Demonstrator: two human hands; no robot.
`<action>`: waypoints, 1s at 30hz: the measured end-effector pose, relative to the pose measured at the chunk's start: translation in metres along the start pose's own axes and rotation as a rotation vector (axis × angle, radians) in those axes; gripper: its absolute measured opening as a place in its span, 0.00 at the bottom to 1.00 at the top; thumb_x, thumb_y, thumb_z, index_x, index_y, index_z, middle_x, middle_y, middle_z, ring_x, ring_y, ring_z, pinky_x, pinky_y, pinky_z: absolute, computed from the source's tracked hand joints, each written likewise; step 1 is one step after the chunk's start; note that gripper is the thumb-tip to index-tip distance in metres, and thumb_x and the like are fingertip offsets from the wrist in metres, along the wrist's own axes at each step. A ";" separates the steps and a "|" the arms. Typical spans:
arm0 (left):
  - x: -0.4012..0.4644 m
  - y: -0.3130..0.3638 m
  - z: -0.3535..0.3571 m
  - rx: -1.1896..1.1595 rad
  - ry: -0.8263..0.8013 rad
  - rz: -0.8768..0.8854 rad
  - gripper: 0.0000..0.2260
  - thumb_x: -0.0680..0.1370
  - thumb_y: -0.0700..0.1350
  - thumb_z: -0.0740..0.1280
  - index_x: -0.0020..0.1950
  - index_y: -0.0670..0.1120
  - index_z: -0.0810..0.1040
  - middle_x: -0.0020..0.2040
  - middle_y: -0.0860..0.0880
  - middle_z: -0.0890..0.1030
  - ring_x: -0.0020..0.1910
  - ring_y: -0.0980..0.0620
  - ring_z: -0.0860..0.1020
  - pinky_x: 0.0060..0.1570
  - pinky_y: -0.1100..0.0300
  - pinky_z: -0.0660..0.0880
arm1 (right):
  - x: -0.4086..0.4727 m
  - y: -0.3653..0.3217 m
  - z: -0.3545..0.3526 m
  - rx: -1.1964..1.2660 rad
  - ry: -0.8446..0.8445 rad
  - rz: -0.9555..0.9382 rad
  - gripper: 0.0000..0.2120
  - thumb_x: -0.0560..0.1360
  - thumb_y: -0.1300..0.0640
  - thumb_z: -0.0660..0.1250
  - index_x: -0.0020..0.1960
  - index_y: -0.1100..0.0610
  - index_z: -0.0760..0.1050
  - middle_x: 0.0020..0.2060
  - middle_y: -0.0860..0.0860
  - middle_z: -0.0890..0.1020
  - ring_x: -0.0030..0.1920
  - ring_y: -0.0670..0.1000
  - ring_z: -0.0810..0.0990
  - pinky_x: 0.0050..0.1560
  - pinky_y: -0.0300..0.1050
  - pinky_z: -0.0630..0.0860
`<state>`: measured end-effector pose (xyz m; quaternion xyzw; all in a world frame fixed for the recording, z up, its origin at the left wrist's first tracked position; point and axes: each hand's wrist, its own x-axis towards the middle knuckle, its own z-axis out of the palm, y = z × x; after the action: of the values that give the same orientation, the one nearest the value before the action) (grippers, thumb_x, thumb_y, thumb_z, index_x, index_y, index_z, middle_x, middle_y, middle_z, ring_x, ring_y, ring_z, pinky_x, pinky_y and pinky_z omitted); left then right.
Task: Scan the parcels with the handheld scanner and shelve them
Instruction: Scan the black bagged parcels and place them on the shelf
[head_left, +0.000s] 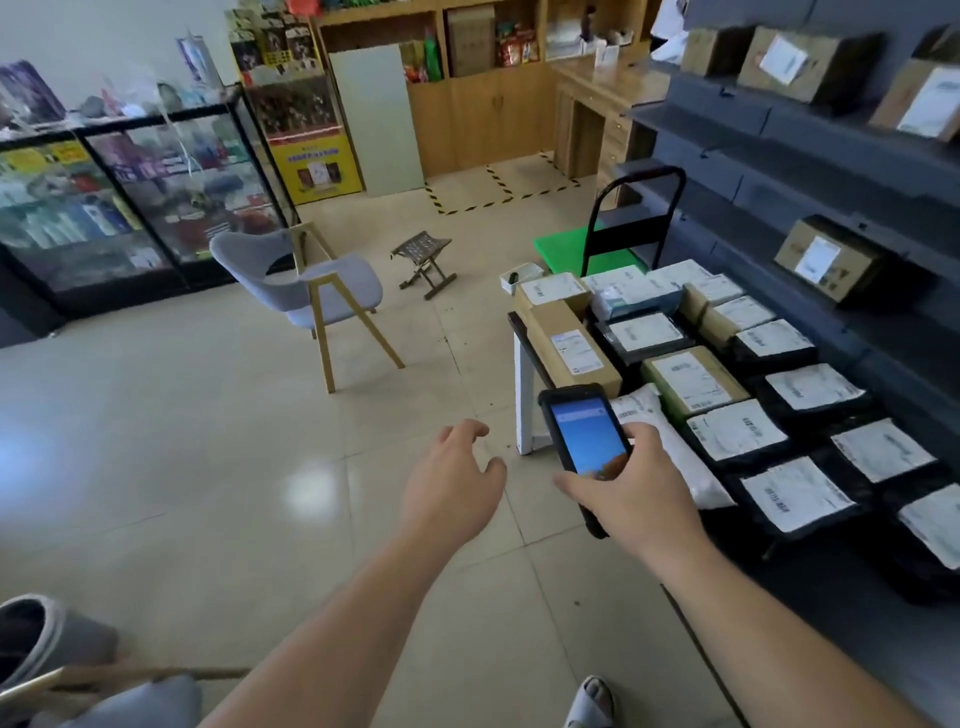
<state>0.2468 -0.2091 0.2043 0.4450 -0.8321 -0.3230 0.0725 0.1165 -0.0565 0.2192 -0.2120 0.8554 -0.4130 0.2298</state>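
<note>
Two arms outstretched, right hand (631, 493) clasping scanner (584, 434), left hand (457, 478) loose

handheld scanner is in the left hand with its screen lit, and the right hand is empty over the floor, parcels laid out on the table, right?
Not quite: the hands are swapped. The head view shows the right hand gripping the handheld scanner, its screen lit, while the left hand hangs empty over the floor with fingers loosely spread. The parcels do lie laid out on the table.
</note>
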 end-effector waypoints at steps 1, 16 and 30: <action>0.012 0.012 0.004 0.012 -0.002 0.014 0.21 0.83 0.53 0.64 0.76 0.56 0.69 0.75 0.56 0.70 0.57 0.56 0.74 0.55 0.50 0.82 | 0.011 0.002 -0.008 0.010 0.010 0.009 0.43 0.67 0.43 0.82 0.74 0.53 0.64 0.49 0.48 0.78 0.47 0.43 0.78 0.45 0.45 0.76; 0.143 0.182 0.130 0.093 -0.312 0.271 0.22 0.81 0.52 0.65 0.75 0.56 0.71 0.73 0.53 0.72 0.62 0.51 0.77 0.62 0.51 0.79 | 0.121 0.090 -0.136 0.158 0.311 0.267 0.37 0.67 0.43 0.82 0.67 0.48 0.65 0.50 0.47 0.77 0.46 0.44 0.79 0.41 0.43 0.76; 0.198 0.300 0.293 0.236 -0.794 0.662 0.21 0.83 0.51 0.65 0.76 0.53 0.71 0.72 0.53 0.75 0.50 0.57 0.75 0.53 0.55 0.77 | 0.119 0.180 -0.189 0.239 0.746 0.806 0.34 0.67 0.41 0.81 0.64 0.49 0.66 0.47 0.47 0.79 0.42 0.49 0.83 0.41 0.51 0.82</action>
<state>-0.1986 -0.1081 0.1234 0.0068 -0.9222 -0.3307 -0.2006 -0.1182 0.0951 0.1537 0.3195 0.8394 -0.4335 0.0738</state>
